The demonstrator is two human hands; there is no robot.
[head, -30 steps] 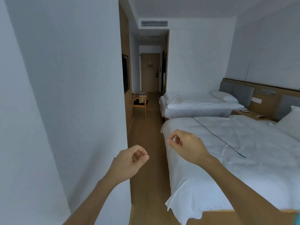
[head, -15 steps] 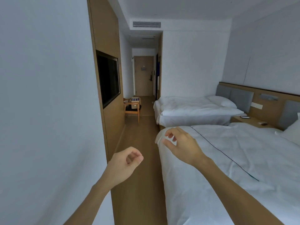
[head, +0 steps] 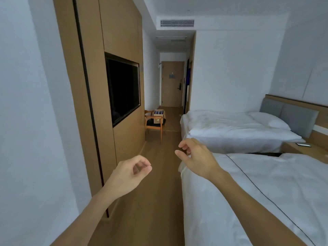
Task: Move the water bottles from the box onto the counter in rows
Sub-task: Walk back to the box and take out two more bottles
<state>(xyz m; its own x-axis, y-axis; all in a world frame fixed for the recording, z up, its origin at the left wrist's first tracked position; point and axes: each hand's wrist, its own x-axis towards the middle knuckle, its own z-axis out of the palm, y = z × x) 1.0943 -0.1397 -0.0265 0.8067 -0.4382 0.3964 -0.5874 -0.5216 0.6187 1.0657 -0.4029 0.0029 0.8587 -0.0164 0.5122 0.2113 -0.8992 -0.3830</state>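
Note:
A cardboard box (head: 158, 117) stands far down the room on a wooden chair (head: 154, 125), with dark bottle tops showing at its open top. No counter is in view. My left hand (head: 129, 174) is raised in front of me over the wooden floor, fingers loosely curled, holding nothing. My right hand (head: 196, 157) hovers by the corner of the near bed, fingers curled with thumb and forefinger apart, also empty. Both hands are far from the box.
A wood-panelled wall with a dark TV screen (head: 124, 87) runs along the left. Two white beds (head: 266, 192) fill the right side, with a nightstand (head: 300, 147) between them. A narrow wooden floor aisle (head: 159, 174) leads to the door (head: 172, 84).
The view has moved forward past the white wall on the left, so the TV panel, chair and box show more fully. Both hands keep the same raised, loosely curled pose.

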